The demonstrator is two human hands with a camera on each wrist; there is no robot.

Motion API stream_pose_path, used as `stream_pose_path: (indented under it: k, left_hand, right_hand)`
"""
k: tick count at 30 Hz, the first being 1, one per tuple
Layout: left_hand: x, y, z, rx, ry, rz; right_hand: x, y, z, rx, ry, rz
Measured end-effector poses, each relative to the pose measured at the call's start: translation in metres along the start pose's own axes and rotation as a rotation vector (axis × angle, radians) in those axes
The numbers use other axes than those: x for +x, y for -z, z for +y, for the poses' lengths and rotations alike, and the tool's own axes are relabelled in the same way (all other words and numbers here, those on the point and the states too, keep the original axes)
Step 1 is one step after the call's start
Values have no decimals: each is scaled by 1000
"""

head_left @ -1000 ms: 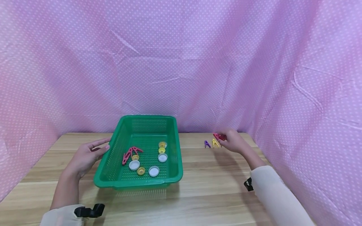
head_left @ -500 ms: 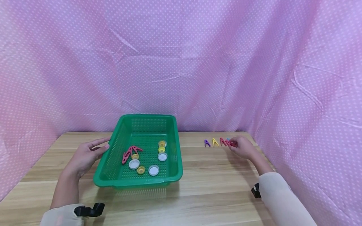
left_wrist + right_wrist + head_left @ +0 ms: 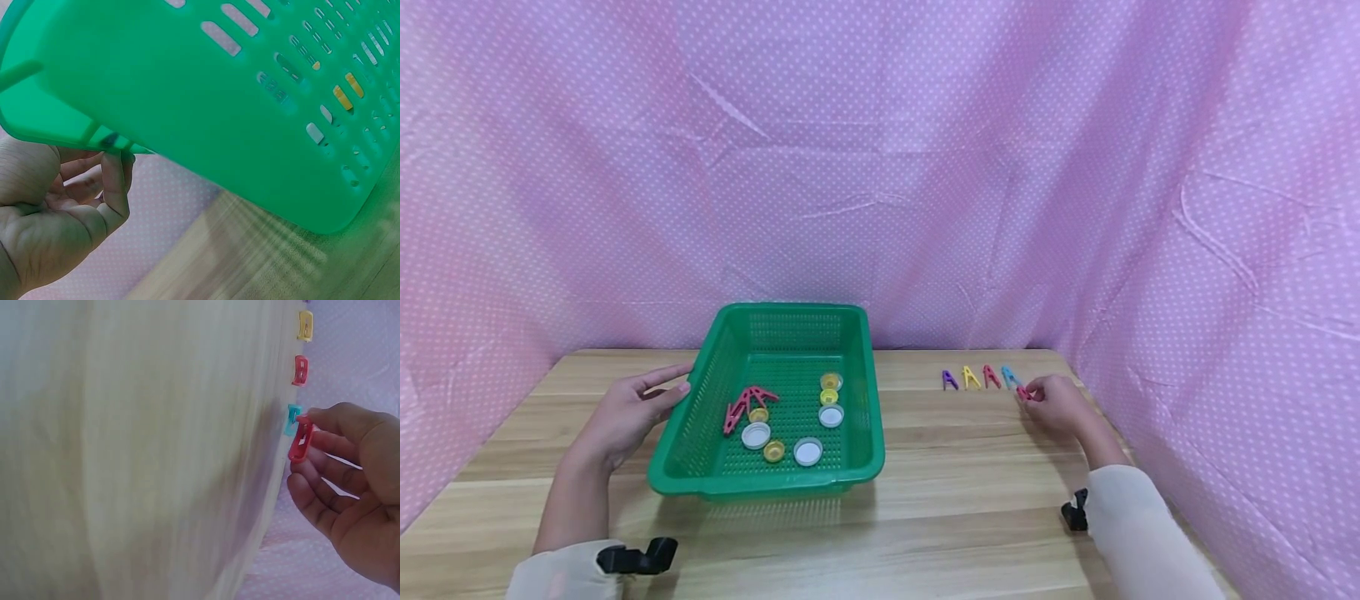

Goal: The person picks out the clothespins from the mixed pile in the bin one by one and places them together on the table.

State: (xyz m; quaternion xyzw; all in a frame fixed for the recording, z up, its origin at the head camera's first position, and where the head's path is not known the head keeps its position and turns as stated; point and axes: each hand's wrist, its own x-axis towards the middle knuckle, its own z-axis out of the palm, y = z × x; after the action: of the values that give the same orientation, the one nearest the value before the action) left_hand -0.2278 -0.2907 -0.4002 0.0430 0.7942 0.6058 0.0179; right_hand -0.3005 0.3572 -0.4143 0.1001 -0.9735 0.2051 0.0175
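Note:
My right hand (image 3: pixel 1062 407) pinches a red clothespin (image 3: pixel 301 442) between thumb and fingers, just right of a light blue clothespin (image 3: pixel 1011 377). A row runs left from there: a red clothespin (image 3: pixel 992 377), a yellow clothespin (image 3: pixel 971 377) and a purple clothespin (image 3: pixel 950 380). With thumb and fingertips my left hand (image 3: pixel 628 417) grips the left rim of a green plastic basket (image 3: pixel 877 417). Inside the basket lie red clothespins (image 3: pixel 747 405), touching one another, on its left side. Whether the held clothespin touches the table is hard to tell.
Several bottle caps lie in the basket, among them a white cap (image 3: pixel 808 452) and a yellow cap (image 3: pixel 829 397). The wooden table (image 3: pixel 940 517) ends at a pink dotted curtain (image 3: pixel 910 208), which hangs behind and at both sides.
My right hand has moved right along the row. A red clothespin now stands beside the yellow one, and the light blue one has come into view. The left hand stays at the basket.

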Motion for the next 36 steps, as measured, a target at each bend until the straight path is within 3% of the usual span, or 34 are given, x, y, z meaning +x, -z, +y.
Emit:
stream_pose_path:
  k: [10, 21, 36]
  left_hand:
    - [0, 1, 0, -8, 18, -1]
    - [0, 0, 0, -7, 4, -4]
    - [-1, 0, 1, -1, 2, -1]
  right_hand:
    - [-2, -9, 11, 32, -29, 0]
    - [-2, -14, 10, 64, -78, 16]
    - [-4, -5, 8, 72, -111, -18]
